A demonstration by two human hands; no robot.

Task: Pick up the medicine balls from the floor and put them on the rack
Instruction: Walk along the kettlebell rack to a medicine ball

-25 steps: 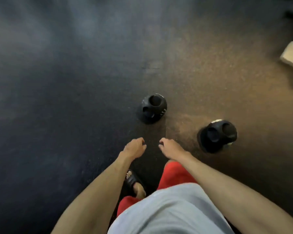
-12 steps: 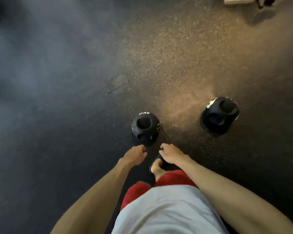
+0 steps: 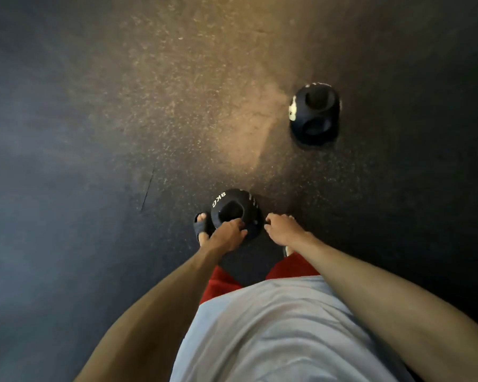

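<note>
Two black medicine balls with grip recesses lie on the dark rubber floor. The near one [image 3: 233, 209], marked 8KG in white, sits between my feet. The second ball [image 3: 314, 114], with white marks on its side, lies farther off to the right. My left hand [image 3: 225, 235] hangs over the near ball's front edge with loosely curled fingers that overlap the rim of its recess; whether they touch it I cannot tell. My right hand [image 3: 282, 230] is just right of that ball, loosely curled and holding nothing. No rack is in view.
My left foot in a black sandal [image 3: 200, 228] stands against the near ball's left side. A slit in the floor mat [image 3: 148, 188] lies to the left. Speckled floor [image 3: 177, 78] stretches ahead, lit warm in the middle.
I have stepped forward, so the near ball now lies between my feet and under my left hand. The second ball has shifted up and to the right in view.
</note>
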